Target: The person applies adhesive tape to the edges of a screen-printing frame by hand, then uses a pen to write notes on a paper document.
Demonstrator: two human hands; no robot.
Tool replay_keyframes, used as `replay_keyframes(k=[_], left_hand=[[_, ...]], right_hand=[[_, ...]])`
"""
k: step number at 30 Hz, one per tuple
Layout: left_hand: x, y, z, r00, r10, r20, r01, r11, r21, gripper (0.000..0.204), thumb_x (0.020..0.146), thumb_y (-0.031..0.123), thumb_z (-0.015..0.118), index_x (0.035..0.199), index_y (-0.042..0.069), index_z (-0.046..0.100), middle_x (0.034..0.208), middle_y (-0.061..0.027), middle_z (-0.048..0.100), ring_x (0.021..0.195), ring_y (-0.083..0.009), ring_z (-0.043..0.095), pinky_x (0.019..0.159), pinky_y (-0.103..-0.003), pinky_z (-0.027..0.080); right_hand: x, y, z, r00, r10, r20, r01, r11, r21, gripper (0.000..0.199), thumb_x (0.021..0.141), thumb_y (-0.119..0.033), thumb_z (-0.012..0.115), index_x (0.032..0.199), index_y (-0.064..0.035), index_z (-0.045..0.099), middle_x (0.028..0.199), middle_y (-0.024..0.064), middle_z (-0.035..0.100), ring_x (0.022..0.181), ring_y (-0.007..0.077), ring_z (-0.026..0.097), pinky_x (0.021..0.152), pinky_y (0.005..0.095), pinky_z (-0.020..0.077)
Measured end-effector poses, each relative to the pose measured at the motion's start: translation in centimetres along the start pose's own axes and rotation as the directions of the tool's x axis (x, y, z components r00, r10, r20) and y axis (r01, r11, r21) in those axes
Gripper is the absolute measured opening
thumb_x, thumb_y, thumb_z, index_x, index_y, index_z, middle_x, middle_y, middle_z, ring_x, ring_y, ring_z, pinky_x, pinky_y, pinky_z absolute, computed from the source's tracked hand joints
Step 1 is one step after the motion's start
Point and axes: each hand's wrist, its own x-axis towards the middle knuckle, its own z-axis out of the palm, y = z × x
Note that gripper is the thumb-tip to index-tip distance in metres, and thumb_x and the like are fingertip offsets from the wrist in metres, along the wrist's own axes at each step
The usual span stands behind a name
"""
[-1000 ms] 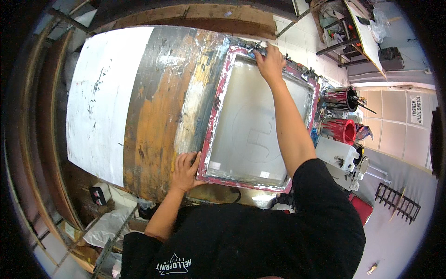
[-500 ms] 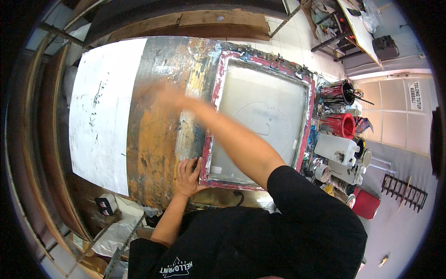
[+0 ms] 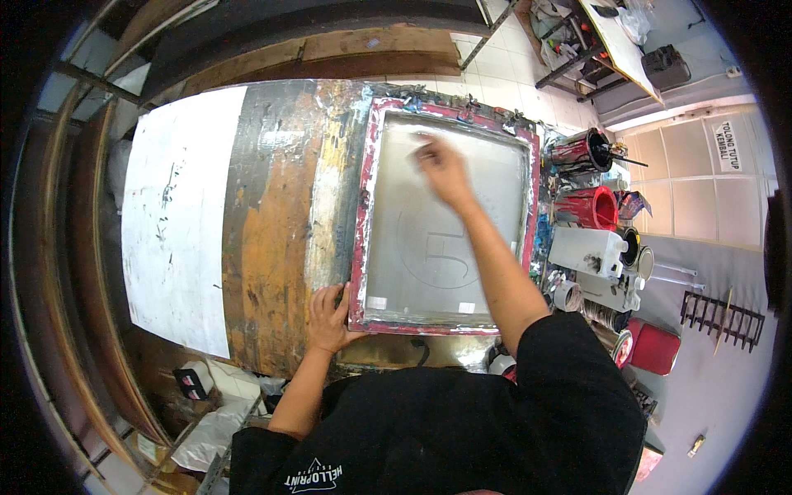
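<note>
A screen printing frame with worn red edges lies on the board, its pale mesh bearing a faint curved line design. At its near left corner is my left hand, fingers bent along the side and thumb by the near edge, holding the frame. My right hand is over the upper left of the mesh, smeared by motion. Its fingers look curled, but whether they hold anything is not clear. Small white patches show along the mesh's near edge.
Left of the frame, the paint-stained board carries a white sheet. To the right stand a black-stained bucket, a red bucket and white jugs. Clamps line the frame's far edge.
My right hand has swung right, from over the stained board to over the mesh. My left hand remains at the frame's corner. The view has shifted slightly.
</note>
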Motion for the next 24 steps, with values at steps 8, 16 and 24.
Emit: replay_keyframes(k=[8, 16, 24], left_hand=[[0.5, 0.3, -0.1, 0.999, 0.033, 0.000, -0.033, 0.999, 0.030, 0.112, 0.064, 0.074, 0.079, 0.148, 0.007, 0.050, 0.138, -0.0153, 0.052, 0.131, -0.0365, 0.045, 0.116, -0.057, 0.032], [-1.9, -1.4, 2.1, 0.986, -0.023, 0.166, 0.012, 0.998, 0.063, 0.108, 0.071, 0.062, 0.081, 0.156, 0.008, 0.042, 0.149, -0.0175, 0.046, 0.140, -0.0400, 0.040, 0.120, -0.056, 0.028], [-1.0, -1.0, 1.8, 0.999, 0.045, 0.013, -0.046, 0.995, 0.089, 0.104, 0.070, 0.071, 0.076, 0.146, 0.006, 0.051, 0.142, -0.0166, 0.048, 0.134, -0.0406, 0.042, 0.116, -0.057, 0.032]], right_hand=[[5.4, 7.8, -12.1, 0.867, 0.174, -0.467, -0.152, 0.985, 0.085, 0.049, 0.094, -0.016, 0.064, 0.139, -0.0010, 0.055, 0.097, 0.0122, 0.070, 0.080, 0.0228, 0.062, 0.077, 0.0335, 0.0526], [-13.5, -11.2, 8.3, 0.550, -0.545, 0.633, 0.277, 0.834, 0.477, 0.040, 0.099, -0.029, 0.055, 0.130, -0.0064, 0.067, 0.113, 0.0115, 0.069, 0.101, 0.0236, 0.064, 0.090, 0.0437, 0.0486], [-12.1, -3.6, 4.8, 0.850, 0.085, 0.520, -0.135, 0.989, 0.059, 0.037, 0.092, -0.025, 0.069, 0.126, -0.0093, 0.068, 0.111, 0.0187, 0.072, 0.104, 0.0320, 0.069, 0.096, 0.0441, 0.0535]])
